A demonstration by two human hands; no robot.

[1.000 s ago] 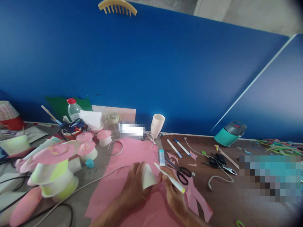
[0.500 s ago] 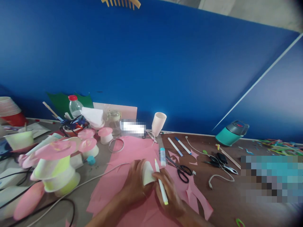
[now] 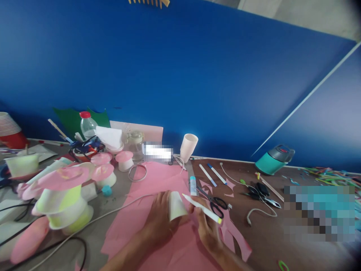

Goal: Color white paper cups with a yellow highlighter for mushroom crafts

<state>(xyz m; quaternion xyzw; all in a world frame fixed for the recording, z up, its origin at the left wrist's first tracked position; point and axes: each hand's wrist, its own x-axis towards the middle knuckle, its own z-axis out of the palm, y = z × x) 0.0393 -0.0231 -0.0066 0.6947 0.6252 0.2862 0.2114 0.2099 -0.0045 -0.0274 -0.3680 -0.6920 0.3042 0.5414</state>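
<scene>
My left hand is wrapped round a white paper cup, which lies tilted over the pink paper. Between the fingers of my right hand is a white marker pen with a yellow end. Its tip points left, close to the cup's right side, and I cannot tell whether it touches. Just beyond my right hand are a glue stick and black-handled scissors.
Two markers lie right of the pink paper. A white cup stands by the blue partition. Pink-topped paper cups crowd the left side, with a pale cable across the desk. A teal flask lies at the right.
My right hand has moved slightly right, and the marker has turned from steep to a flatter slant, its tip shifting a little down and left. My left hand keeps hold of the cup.
</scene>
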